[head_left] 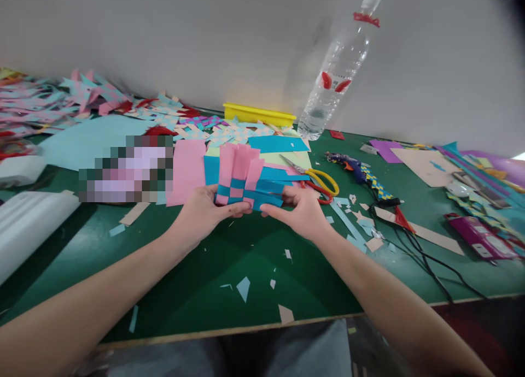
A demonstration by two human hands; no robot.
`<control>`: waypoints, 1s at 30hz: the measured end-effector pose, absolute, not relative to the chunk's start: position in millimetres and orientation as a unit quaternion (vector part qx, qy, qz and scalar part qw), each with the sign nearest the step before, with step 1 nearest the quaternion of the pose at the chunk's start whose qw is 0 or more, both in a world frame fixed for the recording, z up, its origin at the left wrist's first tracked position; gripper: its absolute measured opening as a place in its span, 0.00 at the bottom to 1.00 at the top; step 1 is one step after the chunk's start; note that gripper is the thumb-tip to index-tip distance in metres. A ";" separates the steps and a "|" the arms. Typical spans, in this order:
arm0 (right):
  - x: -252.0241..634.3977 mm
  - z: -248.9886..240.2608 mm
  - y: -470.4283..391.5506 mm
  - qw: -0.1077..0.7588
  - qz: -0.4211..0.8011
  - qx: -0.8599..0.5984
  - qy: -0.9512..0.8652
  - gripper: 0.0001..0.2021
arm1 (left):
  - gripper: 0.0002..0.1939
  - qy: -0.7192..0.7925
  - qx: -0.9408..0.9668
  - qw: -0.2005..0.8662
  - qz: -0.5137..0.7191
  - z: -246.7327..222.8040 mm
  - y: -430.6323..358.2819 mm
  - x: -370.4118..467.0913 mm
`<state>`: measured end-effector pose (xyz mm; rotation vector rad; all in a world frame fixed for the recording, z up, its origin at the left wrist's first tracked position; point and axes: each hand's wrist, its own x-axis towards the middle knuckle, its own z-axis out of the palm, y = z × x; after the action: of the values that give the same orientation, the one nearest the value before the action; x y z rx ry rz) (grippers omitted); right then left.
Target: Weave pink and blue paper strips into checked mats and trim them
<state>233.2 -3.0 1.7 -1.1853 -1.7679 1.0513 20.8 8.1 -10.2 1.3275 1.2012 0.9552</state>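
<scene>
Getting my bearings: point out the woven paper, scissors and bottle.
Woven paper (241,187), head view: checkered weave.
Scissors (314,173), head view: yellow handle.
Bottle (341,62), head view: clear side wall.

Left hand and right hand grip a pink-and-blue paper weave over a green table.
Scissors lie beside the right hand; blurry paper strips, perhaps woven, heap along the back edge.

A plain grey wall rises behind the far edge of a green worktop, its near edge a thin tan strip.
</scene>
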 end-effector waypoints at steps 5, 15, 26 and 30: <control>234.0 1.2 -2.1 0.357 0.425 -0.464 -0.690 0.12 | 0.20 0.514 0.572 0.510 0.385 -10.6 8.1 17.3; 236.6 2.1 -2.5 0.299 0.402 -0.454 -0.737 0.11 | 0.16 0.495 0.584 0.489 0.417 -14.2 12.9 10.5; 239.8 1.9 1.2 0.313 0.428 -0.448 -0.720 0.12 | 0.18 0.540 0.562 0.456 0.430 -12.1 15.5 9.9; 241.2 0.7 3.7 0.306 0.434 -0.450 -0.718 0.10 | 0.19 0.540 0.554 0.458 0.439 -13.3 16.1 9.0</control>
<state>241.2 3.7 0.7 -1.1897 -1.9009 1.1472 9.0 16.1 -13.3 1.3641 1.3307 1.0806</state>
